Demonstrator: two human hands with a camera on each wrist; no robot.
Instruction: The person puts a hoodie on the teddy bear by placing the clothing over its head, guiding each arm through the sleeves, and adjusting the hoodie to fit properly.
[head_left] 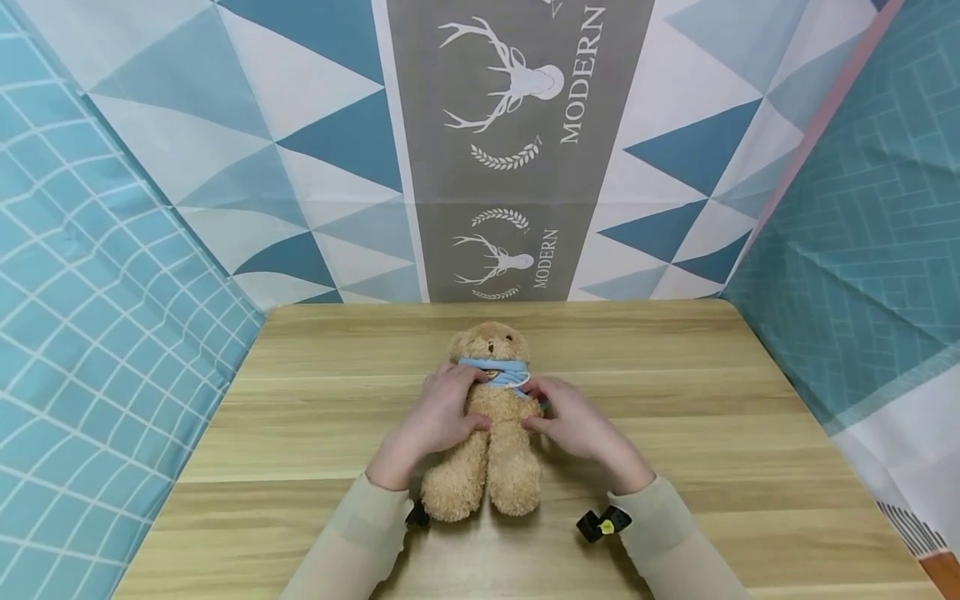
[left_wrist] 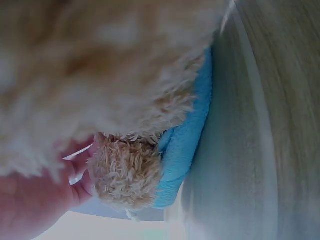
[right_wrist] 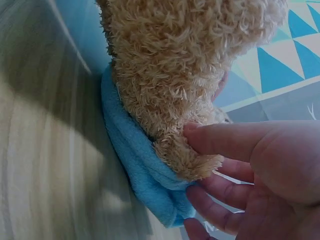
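Note:
A light-brown teddy bear (head_left: 512,454) lies on its back on the wooden table, head away from me and legs toward me. Round its neck is a light-blue hooded garment (head_left: 513,375) with a white cord; the blue cloth (right_wrist: 132,150) also runs beneath its back. My left hand (head_left: 442,412) grips the bear's side and arm, thumb on the belly and fingers near the collar. On the other side, my right hand (head_left: 573,421) pinches the bear's other arm (right_wrist: 182,155) between thumb and fingers, with lower fingertips at the blue cloth.
The wooden table (head_left: 300,417) meets a patterned cloth backdrop (head_left: 337,150) at its far edge. Blue sheets hang along both sides, a gridded one (head_left: 112,333) on the left. A small black device (head_left: 603,525) is strapped at my right wrist.

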